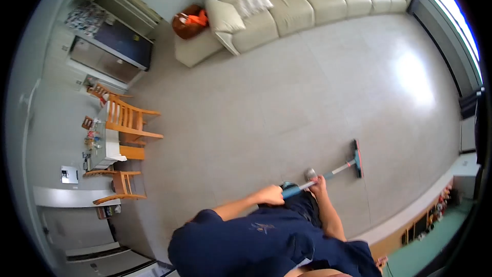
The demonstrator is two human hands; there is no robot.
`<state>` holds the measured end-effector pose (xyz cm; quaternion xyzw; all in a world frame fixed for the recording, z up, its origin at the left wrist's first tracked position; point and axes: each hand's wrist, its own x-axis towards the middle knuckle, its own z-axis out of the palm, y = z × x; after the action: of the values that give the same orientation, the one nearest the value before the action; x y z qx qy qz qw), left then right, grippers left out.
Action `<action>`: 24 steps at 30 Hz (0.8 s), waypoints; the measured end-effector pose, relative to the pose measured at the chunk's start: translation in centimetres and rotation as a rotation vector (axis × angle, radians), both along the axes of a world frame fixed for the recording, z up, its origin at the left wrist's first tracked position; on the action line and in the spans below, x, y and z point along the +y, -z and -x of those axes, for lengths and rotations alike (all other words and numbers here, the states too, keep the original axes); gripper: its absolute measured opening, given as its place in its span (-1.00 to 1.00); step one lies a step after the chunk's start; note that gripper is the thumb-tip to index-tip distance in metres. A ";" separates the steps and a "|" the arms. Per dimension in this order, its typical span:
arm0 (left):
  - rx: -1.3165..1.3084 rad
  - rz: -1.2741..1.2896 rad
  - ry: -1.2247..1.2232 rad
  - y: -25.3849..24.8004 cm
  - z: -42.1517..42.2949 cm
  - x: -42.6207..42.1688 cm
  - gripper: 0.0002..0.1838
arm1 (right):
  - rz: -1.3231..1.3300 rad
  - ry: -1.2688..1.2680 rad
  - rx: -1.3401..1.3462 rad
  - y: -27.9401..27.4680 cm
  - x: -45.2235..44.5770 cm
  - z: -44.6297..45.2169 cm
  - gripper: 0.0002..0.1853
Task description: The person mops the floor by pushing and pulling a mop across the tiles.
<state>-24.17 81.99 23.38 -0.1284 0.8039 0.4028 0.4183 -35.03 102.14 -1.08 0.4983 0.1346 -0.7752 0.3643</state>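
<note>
A floor brush (pixel 340 169) with a teal and grey pole lies across the space in front of my body. Its head (pixel 357 159), dark on one side with a reddish strip along the other, is off to the right against the floor. My left hand (pixel 270 195) is wrapped round the thick teal end of the pole. Further along the pole, my right hand (pixel 318 184) grips it too. Just beyond the right hand is a roundish grey thing (pixel 310 174); I cannot tell what it is.
Grey floor tiles (pixel 256 102) spread ahead. A cream sofa (pixel 292 13) stands along the far side, beside a brown bag (pixel 190 22) on a footstool (pixel 197 48). Wooden chairs (pixel 132 118) and a white table (pixel 108 146) are at left. A low shelf (pixel 410 231) with small items runs at lower right.
</note>
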 end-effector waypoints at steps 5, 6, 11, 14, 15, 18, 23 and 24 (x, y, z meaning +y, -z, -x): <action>-0.066 -0.161 -0.111 2.1 -2.8 -1.0 -0.77 | -0.164 -0.051 0.005 3.1 -0.2 -2.2 -0.78; -0.058 -0.176 -0.108 3.1 -3.7 -1.1 -0.76 | -0.169 -0.069 0.016 2.6 -0.4 -2.6 -0.77; 0.029 -0.209 -0.124 7.1 -9.4 -2.1 -0.84 | -0.271 -0.099 0.177 3.9 -3.0 -8.3 -0.80; 0.145 -0.193 -0.110 9.2 -12.0 -2.8 -0.89 | -0.174 -0.018 0.230 2.2 -5.8 -11.7 -0.75; 0.112 -0.212 -0.122 7.3 -12.8 -3.4 -0.89 | -0.212 0.038 0.224 2.0 -6.4 -12.5 -0.71; 0.062 -0.214 -0.122 4.3 -16.2 -5.8 -0.88 | 0.226 0.211 0.155 2.7 -7.2 -15.7 -0.70; 0.184 -0.171 -0.125 3.8 -27.6 -13.3 -0.85 | 0.206 0.177 0.067 0.5 -16.2 -27.2 -0.67; 0.138 -0.126 -0.094 1.6 -29.4 -16.5 -0.84 | 0.173 0.144 0.064 0.7 -19.1 -29.3 -0.66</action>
<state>5.22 65.47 21.79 -0.1114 0.7970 0.4796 0.3498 -5.72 83.05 -1.83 0.4485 0.0427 -0.8236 0.3446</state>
